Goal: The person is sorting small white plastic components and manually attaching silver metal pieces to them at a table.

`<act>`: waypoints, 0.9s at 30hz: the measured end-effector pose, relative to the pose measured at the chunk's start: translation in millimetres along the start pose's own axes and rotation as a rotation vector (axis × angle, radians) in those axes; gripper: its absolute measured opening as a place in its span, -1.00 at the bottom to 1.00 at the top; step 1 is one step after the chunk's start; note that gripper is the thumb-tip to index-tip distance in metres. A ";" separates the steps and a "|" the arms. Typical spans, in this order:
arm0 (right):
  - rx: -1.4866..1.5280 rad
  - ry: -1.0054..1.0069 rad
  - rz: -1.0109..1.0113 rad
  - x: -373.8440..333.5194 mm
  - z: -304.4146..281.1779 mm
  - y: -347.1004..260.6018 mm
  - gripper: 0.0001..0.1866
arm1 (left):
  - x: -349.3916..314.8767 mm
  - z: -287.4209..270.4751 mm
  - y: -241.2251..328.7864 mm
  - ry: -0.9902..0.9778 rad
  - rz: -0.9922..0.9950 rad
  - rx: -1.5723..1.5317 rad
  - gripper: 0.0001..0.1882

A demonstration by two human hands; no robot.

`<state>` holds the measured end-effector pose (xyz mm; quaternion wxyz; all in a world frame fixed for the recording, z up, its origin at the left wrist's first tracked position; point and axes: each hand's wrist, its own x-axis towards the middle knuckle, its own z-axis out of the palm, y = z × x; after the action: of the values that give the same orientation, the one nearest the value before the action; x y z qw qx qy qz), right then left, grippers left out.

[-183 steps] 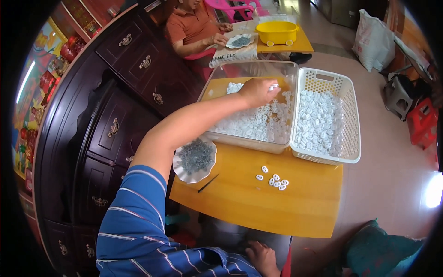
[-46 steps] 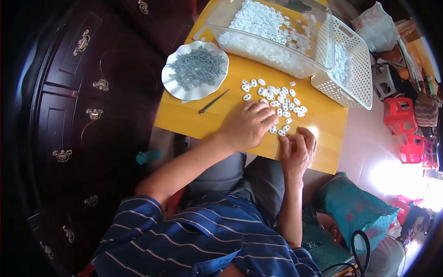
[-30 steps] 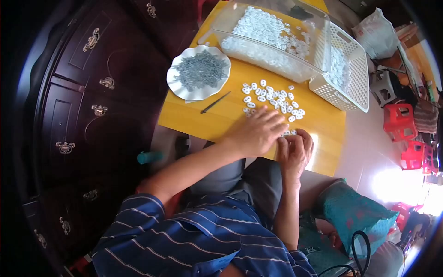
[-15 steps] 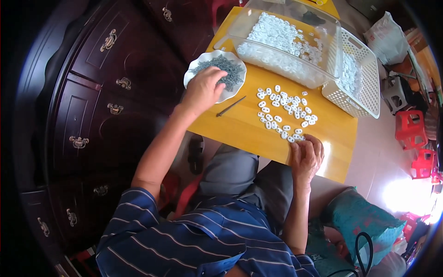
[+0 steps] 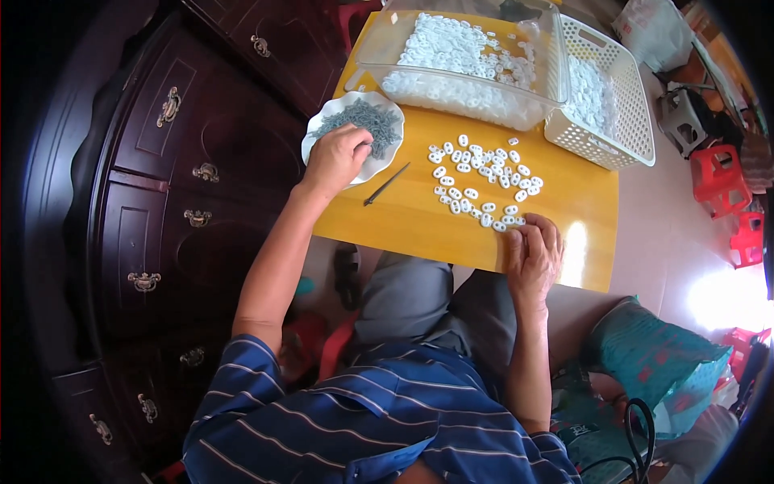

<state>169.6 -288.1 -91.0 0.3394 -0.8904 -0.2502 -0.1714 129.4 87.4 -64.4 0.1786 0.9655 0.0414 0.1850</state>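
My left hand (image 5: pixel 339 159) reaches over a white scalloped dish (image 5: pixel 309 146) heaped with thin grey pieces (image 5: pixel 379 121), like small screws or pins. Its fingertips are pinched together at the heap; what lies between them is hidden. At the near edge of a scattered group of small white oval two-holed plastic pieces (image 5: pixel 485 172), my right hand (image 5: pixel 536 258) rests on the table, thumb and fingers curled together. A white piece (image 5: pixel 520 221) shows beside its fingertips; whether the fingers grip one is hidden. Between the dish and the group lies a dark slim pointed tool (image 5: pixel 387 184).
A clear plastic bin (image 5: pixel 459 89) full of white pieces stands at the back of the yellow table (image 5: pixel 403 230). Right of it, a white perforated basket (image 5: pixel 597 145) holds more, bagged. Dark wooden drawers (image 5: pixel 161 194) flank the left; red stools (image 5: pixel 717 181) stand at right.
The whole view has shifted slightly, so the table sits higher and further left. My left hand stays at the dish and my right hand by the white pieces.
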 end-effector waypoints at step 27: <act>0.122 0.027 0.060 -2.0 -4.6 7.1 -0.90 | 38.0 28.9 131.8 -0.008 0.332 -0.129 -0.94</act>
<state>171.3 -296.5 -92.4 0.4014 -0.8727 -0.2290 -0.1578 177.2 -39.5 -29.0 0.2075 0.9463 -0.1313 0.2105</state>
